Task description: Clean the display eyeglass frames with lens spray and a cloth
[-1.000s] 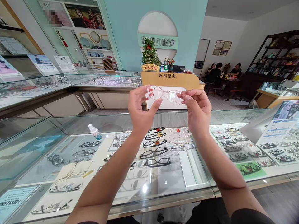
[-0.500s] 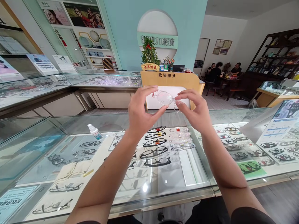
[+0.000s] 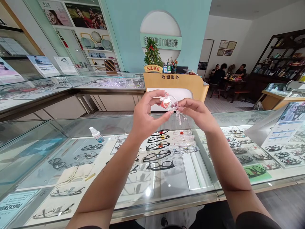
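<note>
A pair of clear-framed eyeglasses (image 3: 172, 103) is held up above the glass display counter. My left hand (image 3: 149, 109) grips its left end between thumb and fingers, which frame one lens; a red patch shows at that lens. My right hand (image 3: 195, 111) pinches the frame near the middle, and the other half hangs tilted below these fingertips. Under my hands, a column of black-framed eyeglasses (image 3: 160, 164) and a column of clear-framed eyeglasses (image 3: 187, 149) lie in the display.
The glass counter (image 3: 133, 206) spans the width before me. A white spray bottle (image 3: 96, 135) stands on its left part. A printed sign (image 3: 284, 124) leans at the right. Beyond are a wooden cashier desk (image 3: 200, 92) and people (image 3: 220, 73) seated at a table.
The clear eyeglasses have turned and tilted, so a red patch now shows at the lens and the far half hangs lower. Both hands have shifted slightly, still holding the frame.
</note>
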Tool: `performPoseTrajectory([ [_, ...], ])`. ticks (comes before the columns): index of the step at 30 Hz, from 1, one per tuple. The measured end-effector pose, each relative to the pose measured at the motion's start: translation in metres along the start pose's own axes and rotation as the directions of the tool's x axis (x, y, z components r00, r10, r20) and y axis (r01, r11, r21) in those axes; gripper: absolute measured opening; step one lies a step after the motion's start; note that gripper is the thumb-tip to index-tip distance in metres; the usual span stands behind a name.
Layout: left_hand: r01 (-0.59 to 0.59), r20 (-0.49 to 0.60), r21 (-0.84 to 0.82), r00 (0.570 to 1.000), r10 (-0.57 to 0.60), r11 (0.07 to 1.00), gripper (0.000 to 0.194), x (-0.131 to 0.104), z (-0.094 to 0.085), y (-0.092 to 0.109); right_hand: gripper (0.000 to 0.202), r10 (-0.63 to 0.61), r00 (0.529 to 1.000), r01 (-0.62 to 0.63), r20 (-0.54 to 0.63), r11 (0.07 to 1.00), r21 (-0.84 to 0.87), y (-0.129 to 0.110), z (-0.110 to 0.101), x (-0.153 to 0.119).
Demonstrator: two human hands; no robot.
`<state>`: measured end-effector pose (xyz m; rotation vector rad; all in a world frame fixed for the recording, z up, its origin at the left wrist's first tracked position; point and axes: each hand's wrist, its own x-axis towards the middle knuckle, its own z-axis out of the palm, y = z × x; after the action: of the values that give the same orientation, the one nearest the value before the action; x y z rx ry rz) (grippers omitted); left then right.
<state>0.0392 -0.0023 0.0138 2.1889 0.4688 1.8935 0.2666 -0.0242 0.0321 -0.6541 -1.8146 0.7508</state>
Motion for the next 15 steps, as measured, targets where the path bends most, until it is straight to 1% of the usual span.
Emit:
performPoseTrajectory([
  [2, 0.029, 0.026, -0.018, 0.999, -0.028, 0.999, 0.058, 0.0, -0.001, -0.001, 0.02, 0.037, 0.998, -0.04, 0.04, 0.997, 0.061, 0.001, -0.001, 0.0],
  [3, 0.039, 0.041, -0.021, 0.998, -0.038, 0.999, 0.058, 0.001, -0.001, -0.002, 0.02, 0.045, 0.998, -0.048, 0.042, 0.996, 0.079, 0.001, -0.001, 0.001],
  [5, 0.05, 0.058, 0.002, 0.997, -0.05, 0.999, 0.061, 0.001, 0.0, -0.002, 0.022, 0.043, 0.999, -0.043, 0.004, 0.994, 0.1, 0.003, 0.0, 0.001],
  [6, 0.051, 0.035, 0.033, 0.998, -0.052, 0.998, 0.064, 0.0, 0.001, -0.002, 0.022, 0.036, 0.999, -0.032, -0.031, 0.994, 0.102, 0.004, 0.001, 0.001],
  [7, 0.048, -0.022, 0.076, 0.999, -0.046, 0.996, 0.066, -0.001, 0.002, -0.001, 0.022, 0.026, 0.997, -0.018, -0.074, 0.995, 0.095, 0.004, 0.002, 0.002],
  [8, 0.048, -0.102, 0.126, 0.994, -0.035, 0.991, 0.062, -0.002, 0.004, 0.0, 0.022, 0.012, 0.992, -0.003, -0.125, 0.997, 0.076, 0.005, 0.003, 0.002],
  [9, 0.055, -0.178, 0.171, 0.984, -0.024, 0.984, 0.053, -0.003, 0.007, 0.003, 0.021, -0.006, 0.983, 0.014, -0.184, 0.999, 0.042, 0.005, 0.004, 0.002],
  [10, 0.082, -0.223, 0.201, 0.974, -0.036, 0.976, 0.038, -0.005, 0.01, 0.006, 0.02, -0.03, 0.969, 0.03, -0.244, 1.0, -0.006, 0.005, 0.006, 0.002],
  [11, 0.131, -0.228, 0.207, 0.97, -0.082, 0.97, 0.023, -0.007, 0.013, 0.01, 0.019, -0.06, 0.953, 0.041, -0.298, 0.997, -0.069, 0.004, 0.008, 0.001],
  [12, 0.197, -0.192, 0.19, 0.968, -0.16, 0.962, 0.017, -0.008, 0.016, 0.014, 0.018, -0.093, 0.937, 0.048, -0.336, 0.989, -0.14, 0.003, 0.011, 0.0],
  [13, 0.274, -0.133, 0.156, 0.958, -0.255, 0.949, 0.018, -0.009, 0.019, 0.018, 0.017, -0.127, 0.927, 0.053, -0.354, 0.976, -0.211, 0.002, 0.014, -0.001],
  [14, 0.351, -0.072, 0.113, 0.936, -0.345, 0.929, 0.02, -0.01, 0.021, 0.021, 0.015, -0.159, 0.921, 0.058, -0.355, 0.959, -0.279, 0.0, 0.017, -0.003],
  [15, 0.419, -0.034, 0.061, 0.908, -0.418, 0.906, 0.02, -0.01, 0.024, 0.024, 0.014, -0.19, 0.918, 0.065, -0.347, 0.937, -0.343, -0.001, 0.021, -0.004],
])
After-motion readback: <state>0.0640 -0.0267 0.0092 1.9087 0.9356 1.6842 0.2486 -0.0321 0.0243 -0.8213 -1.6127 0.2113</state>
